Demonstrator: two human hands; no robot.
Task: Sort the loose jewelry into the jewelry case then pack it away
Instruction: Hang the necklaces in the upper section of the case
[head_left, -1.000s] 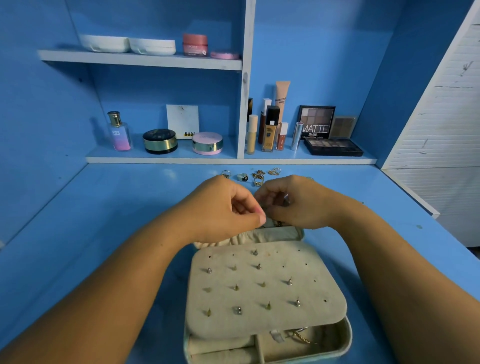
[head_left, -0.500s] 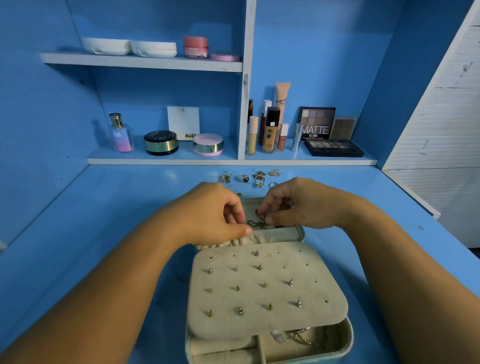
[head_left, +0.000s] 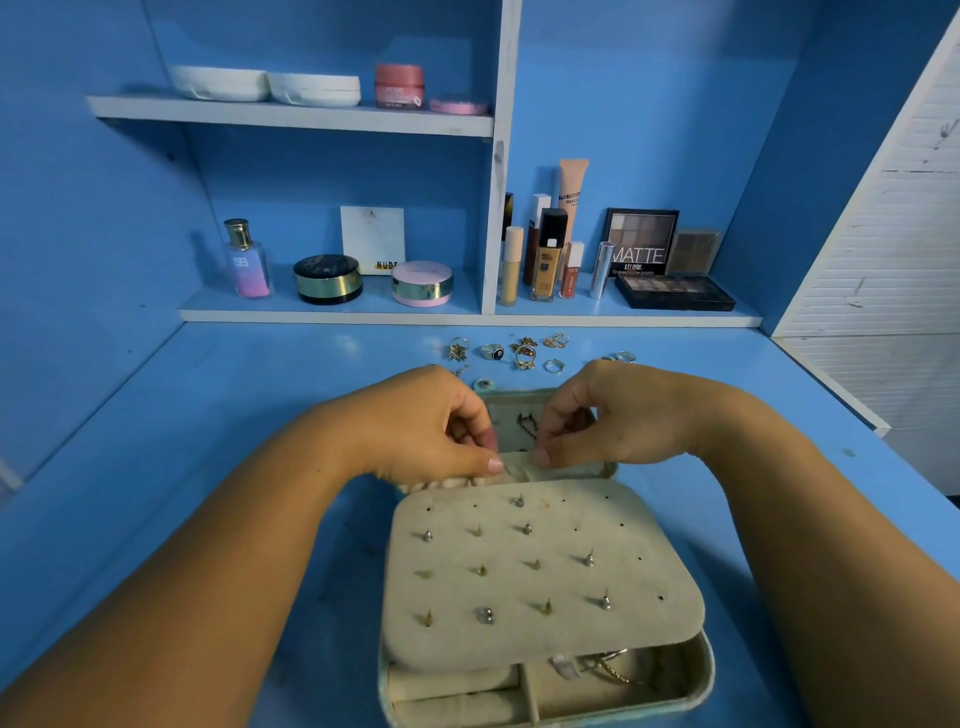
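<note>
The pale green jewelry case (head_left: 702, 670) lies open in front of me, its lid flat on the far side. A beige earring panel (head_left: 540, 577) studded with several earrings covers the base. A dark chain (head_left: 525, 427) hangs inside the lid between my hands. My left hand (head_left: 415, 431) and my right hand (head_left: 628, 421) meet over the lid, fingers curled. Each pinches the gathered beige pocket edge (head_left: 519, 466) with thumb and fingertips. Several loose rings (head_left: 524, 353) lie on the blue desk behind the case. A gold chain (head_left: 610, 670) shows in the front right compartment.
A low shelf (head_left: 467, 314) behind the rings holds a perfume bottle (head_left: 247, 260), compact jars, foundation tubes and eyeshadow palettes (head_left: 672, 291). A white slatted panel (head_left: 893, 260) stands at the right. Bare blue desk (head_left: 182, 441) lies left of the case.
Both hands have come a little toward me, from inside the lid down to the pocket edge. The dark chain now hangs uncovered in the lid.
</note>
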